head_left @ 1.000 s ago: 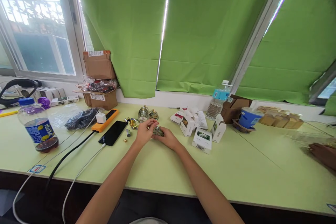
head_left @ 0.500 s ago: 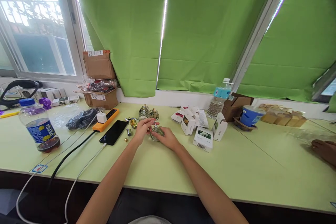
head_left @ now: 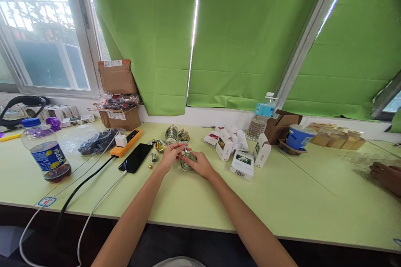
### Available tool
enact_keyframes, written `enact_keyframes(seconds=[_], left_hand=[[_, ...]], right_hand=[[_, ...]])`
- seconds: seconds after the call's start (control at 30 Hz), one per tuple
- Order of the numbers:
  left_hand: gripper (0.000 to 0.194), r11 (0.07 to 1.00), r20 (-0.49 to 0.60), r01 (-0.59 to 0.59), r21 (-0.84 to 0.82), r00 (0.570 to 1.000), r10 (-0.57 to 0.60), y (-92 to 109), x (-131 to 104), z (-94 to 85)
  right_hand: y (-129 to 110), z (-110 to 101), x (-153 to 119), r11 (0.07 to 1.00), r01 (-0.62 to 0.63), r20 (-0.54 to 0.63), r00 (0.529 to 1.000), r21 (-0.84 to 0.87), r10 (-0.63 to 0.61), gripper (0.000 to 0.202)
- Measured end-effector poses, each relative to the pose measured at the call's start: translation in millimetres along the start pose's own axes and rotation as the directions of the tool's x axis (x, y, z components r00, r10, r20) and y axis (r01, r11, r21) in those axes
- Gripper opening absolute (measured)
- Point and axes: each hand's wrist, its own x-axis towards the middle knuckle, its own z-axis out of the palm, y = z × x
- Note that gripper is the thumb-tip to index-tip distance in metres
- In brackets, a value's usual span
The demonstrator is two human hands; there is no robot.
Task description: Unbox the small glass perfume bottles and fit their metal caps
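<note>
My right hand (head_left: 200,164) is closed around the side of a small clear glass perfume bottle (head_left: 186,167), which stands at the middle of the table. My left hand (head_left: 171,156) pinches at the narrow silvery neck of the same bottle, its fingers hiding part of the top. Just behind are two ornate glass bottles (head_left: 171,133) with gold patterning. Several gold and silver caps (head_left: 160,147) lie left of my left hand, along with a silver cap (head_left: 153,157) and a tiny gold piece (head_left: 150,166).
Small white cartons (head_left: 242,164) sit to the right, before a water bottle (head_left: 257,121) and a blue cup (head_left: 297,138). On the left are a phone (head_left: 136,158), an orange power strip (head_left: 127,144), cables and a Pepsi bottle (head_left: 48,154). Another person's hand (head_left: 387,178) is at the far right.
My fingers have shifted very slightly at the bottle's neck, and both hands keep their hold. The other person's hand at the right has moved a little.
</note>
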Motion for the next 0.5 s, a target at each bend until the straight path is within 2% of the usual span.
enact_keyframes(seconds=[0.27, 0.5], left_hand=[[0.042, 1.0, 0.007, 0.017, 0.02, 1.0, -0.017, -1.4, 0.4, -1.2], [0.039, 0.998, 0.001, -0.014, 0.068, 1.0, 0.014, -2.5, 1.4, -0.8]], right_hand=[[-4.9, -1.6, -0.9, 0.998, -0.003, 0.02, 1.0, 0.058, 0.002, 0.05], [-2.7, -1.2, -0.5, 0.996, -0.026, 0.037, 0.999, 0.08, 0.023, 0.052]])
